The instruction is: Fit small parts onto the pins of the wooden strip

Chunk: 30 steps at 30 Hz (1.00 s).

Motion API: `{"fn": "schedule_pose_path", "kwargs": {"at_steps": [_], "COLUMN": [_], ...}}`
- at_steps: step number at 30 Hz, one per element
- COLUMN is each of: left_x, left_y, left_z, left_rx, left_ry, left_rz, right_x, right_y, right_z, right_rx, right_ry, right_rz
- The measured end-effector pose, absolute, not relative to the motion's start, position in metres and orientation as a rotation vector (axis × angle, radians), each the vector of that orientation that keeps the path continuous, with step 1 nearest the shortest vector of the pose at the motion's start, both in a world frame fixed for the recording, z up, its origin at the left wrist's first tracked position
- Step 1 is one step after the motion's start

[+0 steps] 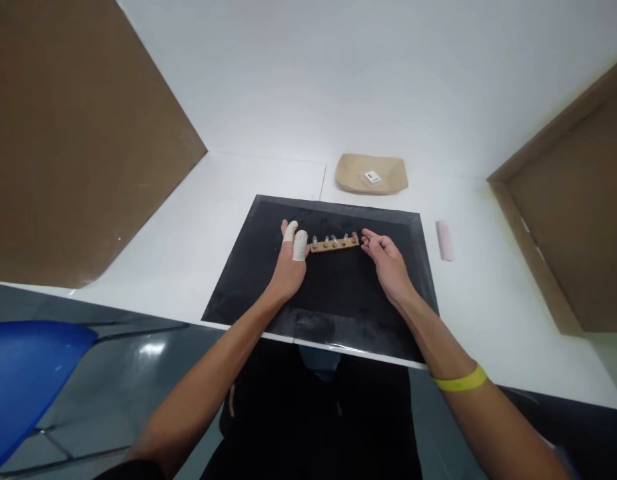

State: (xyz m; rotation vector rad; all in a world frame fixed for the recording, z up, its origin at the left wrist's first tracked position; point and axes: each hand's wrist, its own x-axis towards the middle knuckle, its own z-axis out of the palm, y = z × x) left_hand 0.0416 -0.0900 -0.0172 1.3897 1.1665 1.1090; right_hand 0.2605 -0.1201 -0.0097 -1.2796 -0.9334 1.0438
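A narrow tan strip (333, 246) lies over a black mat (338, 287), bearing a row of several small, shiny nail-shaped tips on short stands. At its left end is my left hand (289, 263), with white covers on two digits. Its fingers close against that end of the strip, partly hidden behind the covered digits. Just past the strip's right end, my right hand (386, 260) has its thumb and fingers pinched together. Anything between those fingertips is too small to make out. The rightmost tip (355, 237) looks pinkish; the others look clear or greyish.
Behind the mat stands a cardboard tray (348, 175) with a small white labelled item (372, 177) in it. A pale pink roll-like piece (444, 241) lies right of the mat. Brown panels flank the white table (188, 253). A blue chair (33, 380) is at lower left.
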Motion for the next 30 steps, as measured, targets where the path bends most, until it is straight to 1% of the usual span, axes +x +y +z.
{"fn": "schedule_pose_path", "kwargs": {"at_steps": [9,12,17,23,27,30], "left_x": [0.04,0.036,0.015,-0.006,0.002,0.011], "left_y": [-0.086,-0.08,-0.065,-0.031,0.006,0.032], "left_z": [0.01,0.008,-0.004,-0.011,-0.015,-0.019], "left_rx": [1.236,1.319,1.641,2.008,2.207,2.347], "left_ry": [1.072,1.061,1.08,1.134,1.181,1.231], "left_rz": [1.066,1.021,0.941,0.898,0.824,0.812], "right_x": [0.261,0.268,0.293,0.331,0.339,0.336], "right_y": [-0.125,-0.134,-0.139,-0.108,-0.091,-0.091], "right_z": [-0.01,-0.008,-0.002,0.005,0.01,0.009], "right_rx": [-1.277,-1.33,-1.455,-1.628,-1.734,-1.787], "right_ry": [-0.993,-1.053,-1.233,-1.631,-1.934,-2.031], "right_rz": [1.114,1.031,0.838,0.389,0.017,-0.225]}}
